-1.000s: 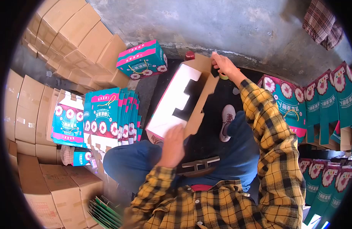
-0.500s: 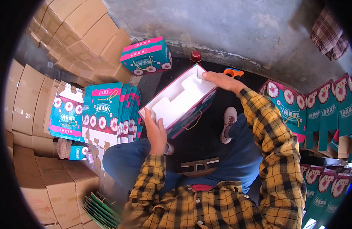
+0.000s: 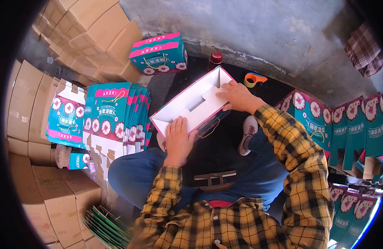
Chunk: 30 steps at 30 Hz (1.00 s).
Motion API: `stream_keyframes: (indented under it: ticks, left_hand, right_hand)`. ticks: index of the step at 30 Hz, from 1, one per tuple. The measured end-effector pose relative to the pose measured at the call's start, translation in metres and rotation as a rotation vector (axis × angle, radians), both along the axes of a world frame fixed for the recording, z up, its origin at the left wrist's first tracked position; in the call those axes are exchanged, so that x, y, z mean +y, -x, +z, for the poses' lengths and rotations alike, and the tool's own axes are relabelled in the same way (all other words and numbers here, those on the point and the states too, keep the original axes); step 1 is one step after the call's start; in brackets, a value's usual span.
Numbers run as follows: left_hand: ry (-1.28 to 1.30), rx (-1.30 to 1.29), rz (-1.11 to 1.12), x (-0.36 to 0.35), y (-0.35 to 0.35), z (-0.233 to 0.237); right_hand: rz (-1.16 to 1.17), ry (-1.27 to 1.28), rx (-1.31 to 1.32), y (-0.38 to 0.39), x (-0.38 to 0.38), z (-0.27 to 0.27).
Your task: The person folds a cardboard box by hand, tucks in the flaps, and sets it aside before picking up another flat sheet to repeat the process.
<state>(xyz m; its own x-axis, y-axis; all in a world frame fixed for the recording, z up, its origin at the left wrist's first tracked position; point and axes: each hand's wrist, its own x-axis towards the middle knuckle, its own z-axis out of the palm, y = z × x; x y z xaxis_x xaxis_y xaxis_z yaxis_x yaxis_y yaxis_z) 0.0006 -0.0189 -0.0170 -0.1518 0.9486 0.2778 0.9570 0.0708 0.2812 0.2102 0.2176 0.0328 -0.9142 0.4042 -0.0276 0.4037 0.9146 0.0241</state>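
A teal and pink gift box (image 3: 162,121) is tilted between my knees, its white inside facing up. Along its near side a white notched flap (image 3: 200,110) is bent inward over the opening. My left hand (image 3: 178,139) grips the near left part, fingers flat over the flap and thumb at the outer side. At the right end, my right hand (image 3: 240,97) has its fingers curled over the flap's edge. A yellow cord handle (image 3: 210,129) hangs on the near outer side. The box's bottom is hidden.
A finished box (image 3: 158,54) stands near the wall, with a red-lidded jar (image 3: 216,58) and an orange tape dispenser (image 3: 254,79). Flat printed cartons (image 3: 108,112) lean at left beside brown cardboard boxes (image 3: 29,103). More printed boxes (image 3: 351,120) stand at right.
Both hands have moved from the box's ends onto its near flap. The notched flap has folded inward, covering part of the opening. The view has shifted slightly.
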Motion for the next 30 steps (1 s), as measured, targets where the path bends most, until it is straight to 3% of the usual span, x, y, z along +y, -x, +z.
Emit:
stream_keyframes:
  ticks: [4, 11, 14, 17, 19, 20, 22, 23, 25, 27, 29, 30]
  left_hand:
    - [0.001, 0.003, -0.014, 0.0, -0.001, -0.001]
    - [-0.01, -0.028, -0.054, 0.002, 0.001, 0.004]
    - [-0.051, -0.034, -0.038, 0.001, -0.001, 0.009]
    - [-0.159, -0.13, -0.035, -0.001, 0.001, 0.021]
    - [-0.413, -0.156, 0.143, -0.001, 0.014, 0.027]
    - [-0.408, -0.159, 0.139, 0.002, 0.025, 0.022]
    - [-0.426, -0.455, 0.428, 0.006, 0.051, 0.0]
    - [-0.428, -0.454, 0.432, 0.004, 0.064, -0.009]
    - [-0.215, -0.733, 0.361, 0.001, 0.088, -0.018]
    - [-0.217, -0.6, 0.384, -0.003, 0.095, -0.016]
    - [-0.325, -1.266, 0.645, -0.01, 0.095, -0.009]
    - [-0.362, -1.37, 0.694, -0.015, 0.101, -0.024]
  right_hand:
    - [-0.077, 0.103, -0.157, 0.004, -0.004, 0.012]
    - [-0.089, 0.101, -0.207, 0.003, -0.003, 0.008]
    - [-0.013, 0.008, -0.031, -0.006, -0.001, 0.003]
    - [-0.035, 0.113, 0.096, -0.009, -0.001, 0.008]
    - [-0.192, 0.135, 0.347, -0.011, 0.002, -0.004]
    - [-0.197, 0.139, 0.344, -0.011, 0.007, -0.009]
    - [-0.371, 0.046, 0.572, -0.011, 0.02, -0.021]
    - [-0.367, 0.047, 0.572, -0.011, 0.024, -0.026]
    - [-0.615, 0.627, 0.635, -0.014, 0.039, -0.041]
    - [-0.547, 0.718, 0.623, -0.021, 0.047, -0.039]
    - [-0.736, 0.726, 0.501, -0.025, 0.03, 0.0]
    - [-0.874, 0.783, 0.552, -0.039, 0.064, -0.053]
